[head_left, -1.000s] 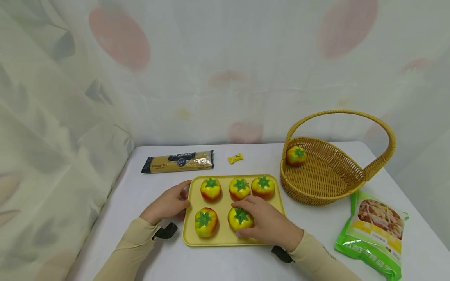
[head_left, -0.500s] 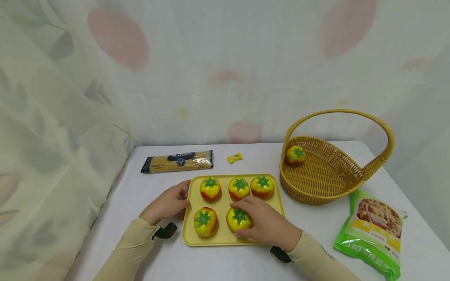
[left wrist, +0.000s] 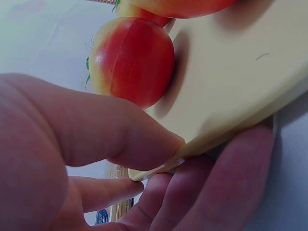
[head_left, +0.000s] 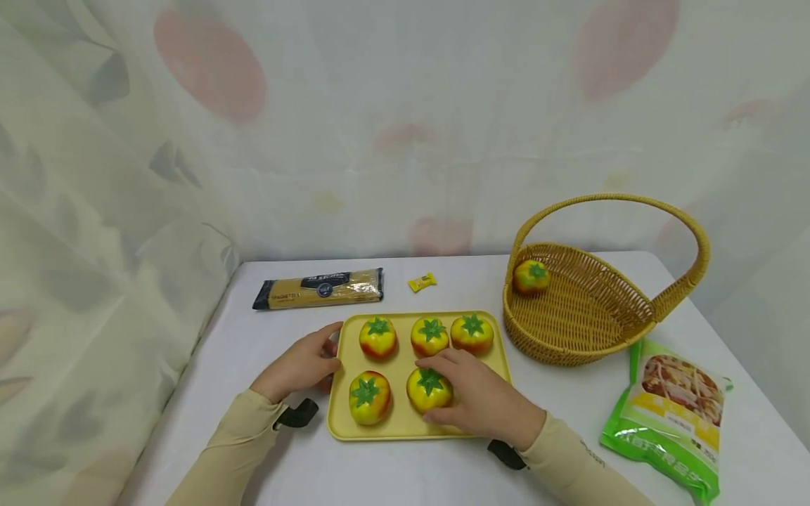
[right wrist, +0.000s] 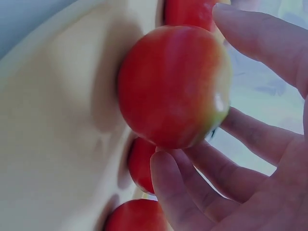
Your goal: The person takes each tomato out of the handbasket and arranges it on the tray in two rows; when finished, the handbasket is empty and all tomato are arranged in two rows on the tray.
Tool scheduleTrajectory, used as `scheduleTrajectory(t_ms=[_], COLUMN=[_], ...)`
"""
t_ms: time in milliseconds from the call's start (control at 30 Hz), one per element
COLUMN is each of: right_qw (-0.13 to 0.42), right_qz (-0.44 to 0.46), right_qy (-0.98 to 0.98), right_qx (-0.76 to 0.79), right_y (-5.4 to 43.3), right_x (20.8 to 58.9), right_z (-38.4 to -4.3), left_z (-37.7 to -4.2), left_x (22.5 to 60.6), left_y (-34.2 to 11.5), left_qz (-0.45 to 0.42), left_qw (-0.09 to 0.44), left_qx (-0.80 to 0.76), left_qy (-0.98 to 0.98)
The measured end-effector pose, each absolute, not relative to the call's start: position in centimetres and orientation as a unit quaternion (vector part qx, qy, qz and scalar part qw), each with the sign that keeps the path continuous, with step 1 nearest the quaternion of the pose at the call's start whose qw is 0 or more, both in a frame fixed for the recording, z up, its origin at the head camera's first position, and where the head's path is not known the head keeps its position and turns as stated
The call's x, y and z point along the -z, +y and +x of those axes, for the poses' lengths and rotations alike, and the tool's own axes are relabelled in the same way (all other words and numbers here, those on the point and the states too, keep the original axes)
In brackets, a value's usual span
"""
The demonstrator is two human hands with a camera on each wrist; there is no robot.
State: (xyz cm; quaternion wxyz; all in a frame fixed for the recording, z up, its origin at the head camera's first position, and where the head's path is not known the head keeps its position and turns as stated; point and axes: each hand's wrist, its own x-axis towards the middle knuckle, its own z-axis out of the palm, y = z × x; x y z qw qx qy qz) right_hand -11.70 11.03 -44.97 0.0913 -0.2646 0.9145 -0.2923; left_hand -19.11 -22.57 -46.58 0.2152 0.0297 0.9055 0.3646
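Note:
A yellow tray (head_left: 399,429) lies on the table, bearing several yellow-and-red tomatoes with green star-shaped tops. My left hand (head_left: 302,365) grips the tray's left edge. In the left wrist view its thumb (left wrist: 139,139) presses the rim (left wrist: 250,115) from above, and the other fingers curl beneath. My right hand (head_left: 477,393) reaches round the front right tomato (head_left: 425,393), with fingers behind it and thumb at its near side. In the right wrist view, that tomato (right wrist: 168,86) sits between thumb and fingers, close over the tray. Another tomato (head_left: 370,398) sits front left.
A wicker basket (head_left: 557,355) with a tall handle stands back right, one tomato (head_left: 530,277) inside. A green food bag (head_left: 677,414) lies in front of it. Behind the tray are a spaghetti pack (head_left: 319,289) and a small yellow wrapped sweet (head_left: 422,282).
The front right tomato has shifted very slightly left under my right hand. My left hand stays at the tray's edge, and the other things keep their places.

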Motion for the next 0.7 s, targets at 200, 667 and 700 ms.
scheduleTrajectory(t_ms=[200,667,700], right_qw=[0.07,0.006,0.0], right_qz=[-0.265,-0.249,-0.243], right_qy=[0.917,0.919,0.921], right_qx=[0.291,0.305,0.306], right_y=[11.4,14.3,14.7], right_x=[44.3,43.4,43.1], right_z=[-11.6,-12.7,-12.9], left_z=[-19.1,-19.4,-19.4], left_x=[46.6,46.9,47.0], left_y=[-22.5,-22.7,-22.8], left_qz=[0.019,0.027,0.026], left_qw=[0.222,0.22,0.221], left_qx=[-0.373,-0.363,-0.363], left_qy=[0.901,0.905,0.905])
